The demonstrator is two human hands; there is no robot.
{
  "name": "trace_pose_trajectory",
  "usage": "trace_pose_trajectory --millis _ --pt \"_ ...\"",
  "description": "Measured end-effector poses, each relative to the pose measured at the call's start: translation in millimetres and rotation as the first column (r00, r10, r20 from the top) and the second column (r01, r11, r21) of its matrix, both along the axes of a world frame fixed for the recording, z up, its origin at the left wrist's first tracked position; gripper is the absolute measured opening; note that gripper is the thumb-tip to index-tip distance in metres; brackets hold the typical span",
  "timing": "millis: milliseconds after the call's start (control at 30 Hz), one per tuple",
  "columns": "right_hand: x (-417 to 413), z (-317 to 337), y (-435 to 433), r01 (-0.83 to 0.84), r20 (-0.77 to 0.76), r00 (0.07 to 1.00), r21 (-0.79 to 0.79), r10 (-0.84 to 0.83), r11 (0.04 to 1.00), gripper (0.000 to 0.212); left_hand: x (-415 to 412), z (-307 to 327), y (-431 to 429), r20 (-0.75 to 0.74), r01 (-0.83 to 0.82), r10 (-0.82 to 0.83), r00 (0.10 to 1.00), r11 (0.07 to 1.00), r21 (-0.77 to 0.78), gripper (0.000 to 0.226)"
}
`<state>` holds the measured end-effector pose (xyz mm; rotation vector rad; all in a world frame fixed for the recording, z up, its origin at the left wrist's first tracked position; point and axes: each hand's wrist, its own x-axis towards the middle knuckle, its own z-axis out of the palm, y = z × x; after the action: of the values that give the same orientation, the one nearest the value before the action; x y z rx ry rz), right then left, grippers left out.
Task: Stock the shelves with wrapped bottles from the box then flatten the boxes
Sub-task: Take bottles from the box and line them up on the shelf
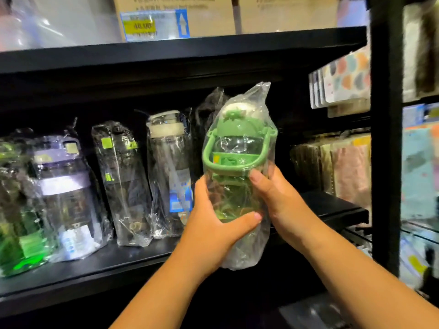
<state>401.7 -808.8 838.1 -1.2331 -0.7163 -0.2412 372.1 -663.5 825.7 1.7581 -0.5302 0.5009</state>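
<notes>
Here, the left hand [213,225] and right hand [281,203] grip a wrapped green bottle [237,148] upright at centre frame, before the black shelf [107,265], apparently to stand it in the gap right of the wrapped bottles [128,186] lined there.

Black shelving [180,51] running across, cardboard cartons [209,15] sitting on top, black upright post [386,138] standing right, patterned packets [344,79] hanging beside it.

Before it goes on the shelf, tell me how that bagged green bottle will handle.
The loose clear bag will probably slide over the green bottle, so a grip may slip. See-through, no liquid visible, so likely light. Tall with a bulky lid, it might tip on the shelf.
</notes>
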Motion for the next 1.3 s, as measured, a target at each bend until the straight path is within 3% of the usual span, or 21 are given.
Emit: trace_pose_trajectory --millis 133,233,300,367,433,567,667,967,1300 --pt "-0.8 7.0 -19.5 0.035 -0.003 0.999 0.075 -0.035 0.997 0.096 5.4 7.6 -16.7 -0.028 0.05 -0.047 0.999 0.989 0.14 0.082" --pt "1.1 10.8 -30.8 0.138 0.039 0.989 0.103 -0.143 0.985 0.09 12.6 14.3 -27.8 0.041 -0.073 0.062 0.997 0.94 0.333 0.084" --pt "7.1 12.7 -38.7 0.216 0.067 0.972 0.108 -0.224 0.97 0.075 16.9 19.4 -31.1 0.108 -0.158 0.124 0.986 0.89 0.428 0.086" --pt "18.9 15.3 -46.4 0.311 0.092 0.943 0.11 -0.321 0.944 0.065 20.6 20.0 -28.3 0.121 -0.166 0.126 0.985 0.893 0.419 0.088" --pt "36.4 16.7 -54.5 0.448 0.089 0.885 0.106 -0.457 0.888 0.07 26.0 12.8 -17.7 0.188 -0.227 0.164 0.968 0.891 0.392 0.085" --pt "72.0 7.4 -62.0 0.657 0.073 0.751 0.003 -0.656 0.754 0.101 44.6 -17.3 8.1 0.51 -0.495 0.217 0.832 0.706 0.506 0.048" --pt "89.2 -2.8 -57.7 0.735 0.073 0.678 -0.062 -0.732 0.675 0.096 57.6 -39.0 16.4 0.606 -0.581 0.18 0.775 0.579 0.571 0.037" --pt "123.0 -10.6 -34.2 0.809 0.179 0.585 -0.187 -0.791 0.557 0.101 65.0 -49.6 13.7 0.579 -0.595 0.195 0.791 0.463 0.657 0.04" --pt "130.6 -11.2 -29.2 0.838 0.191 0.527 -0.277 -0.828 0.47 0.106 67.9 -51.3 13.0 0.566 -0.588 0.191 0.802 0.42 0.692 0.043"
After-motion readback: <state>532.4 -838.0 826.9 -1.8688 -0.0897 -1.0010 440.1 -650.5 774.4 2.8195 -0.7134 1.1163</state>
